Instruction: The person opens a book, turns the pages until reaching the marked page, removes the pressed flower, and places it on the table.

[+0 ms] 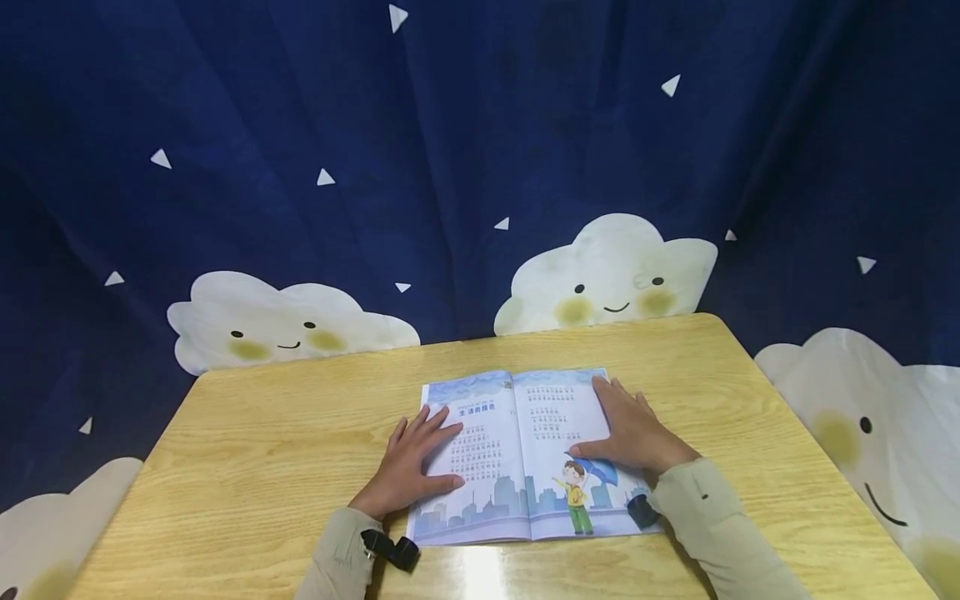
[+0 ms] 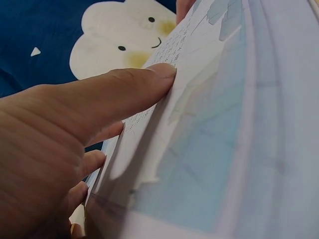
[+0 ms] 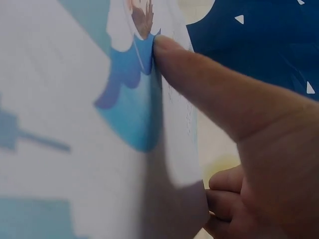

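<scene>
Head view, lower centre: picture book lying open and flat on the wooden counter, near its front edge. Left hand at lower centre-left, fingers spread straight, palm down on the left page, thumb pressing the page near the printed skyline. Right hand at lower centre-right, fingers flat on the right page, thumb beside the drawn boy with the umbrella. Nothing gripped by either hand. Pale sleeves with black straps at the bottom edge. Farther back, across the upper frame: dark blue curtain with smiling clouds and white triangles.
</scene>
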The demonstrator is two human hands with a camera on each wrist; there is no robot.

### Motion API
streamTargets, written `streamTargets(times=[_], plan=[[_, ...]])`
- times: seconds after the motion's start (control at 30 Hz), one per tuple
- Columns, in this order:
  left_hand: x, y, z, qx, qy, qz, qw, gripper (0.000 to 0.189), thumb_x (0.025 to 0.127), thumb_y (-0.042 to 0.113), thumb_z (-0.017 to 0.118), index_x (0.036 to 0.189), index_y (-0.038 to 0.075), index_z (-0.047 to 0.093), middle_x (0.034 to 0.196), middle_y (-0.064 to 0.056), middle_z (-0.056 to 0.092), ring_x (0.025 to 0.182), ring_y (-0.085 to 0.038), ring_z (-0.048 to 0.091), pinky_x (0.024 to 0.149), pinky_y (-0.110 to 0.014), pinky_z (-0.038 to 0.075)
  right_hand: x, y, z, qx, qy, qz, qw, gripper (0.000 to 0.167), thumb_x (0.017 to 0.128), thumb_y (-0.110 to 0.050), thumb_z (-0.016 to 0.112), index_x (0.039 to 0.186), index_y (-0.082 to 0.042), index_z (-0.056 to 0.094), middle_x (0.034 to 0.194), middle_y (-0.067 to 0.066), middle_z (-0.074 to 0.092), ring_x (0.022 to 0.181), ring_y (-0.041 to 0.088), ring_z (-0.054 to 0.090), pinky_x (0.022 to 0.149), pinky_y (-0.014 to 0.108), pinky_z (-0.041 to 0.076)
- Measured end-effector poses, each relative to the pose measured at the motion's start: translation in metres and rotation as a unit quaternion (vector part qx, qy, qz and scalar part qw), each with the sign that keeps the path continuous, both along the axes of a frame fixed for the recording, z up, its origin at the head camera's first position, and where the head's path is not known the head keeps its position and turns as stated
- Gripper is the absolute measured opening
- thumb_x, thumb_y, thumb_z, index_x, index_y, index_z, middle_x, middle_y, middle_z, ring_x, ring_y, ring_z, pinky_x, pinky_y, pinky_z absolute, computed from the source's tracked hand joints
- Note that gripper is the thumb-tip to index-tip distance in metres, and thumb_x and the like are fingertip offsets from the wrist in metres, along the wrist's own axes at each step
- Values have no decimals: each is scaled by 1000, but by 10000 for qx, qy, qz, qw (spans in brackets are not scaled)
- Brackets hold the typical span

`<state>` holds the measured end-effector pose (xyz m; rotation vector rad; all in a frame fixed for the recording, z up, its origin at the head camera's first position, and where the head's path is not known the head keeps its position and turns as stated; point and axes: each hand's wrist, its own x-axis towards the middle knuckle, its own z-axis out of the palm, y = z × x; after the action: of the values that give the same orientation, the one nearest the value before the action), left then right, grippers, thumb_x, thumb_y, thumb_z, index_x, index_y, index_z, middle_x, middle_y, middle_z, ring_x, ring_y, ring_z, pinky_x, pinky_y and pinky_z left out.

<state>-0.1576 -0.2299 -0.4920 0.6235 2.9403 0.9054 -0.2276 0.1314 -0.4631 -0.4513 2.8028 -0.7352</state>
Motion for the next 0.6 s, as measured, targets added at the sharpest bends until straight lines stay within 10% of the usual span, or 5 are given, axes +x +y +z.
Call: streamTargets(times=[0.6], plan=[[0,1,0,84,132,15,9999,78,79,58,71,144,23,47,157,-6,28,146,-35,12,114,-58,1,-3,11,5,-843,-925,118,9921,109,80,-69,60,156,-12,7,161,17,1,146,35,-8,111,59,-15]])
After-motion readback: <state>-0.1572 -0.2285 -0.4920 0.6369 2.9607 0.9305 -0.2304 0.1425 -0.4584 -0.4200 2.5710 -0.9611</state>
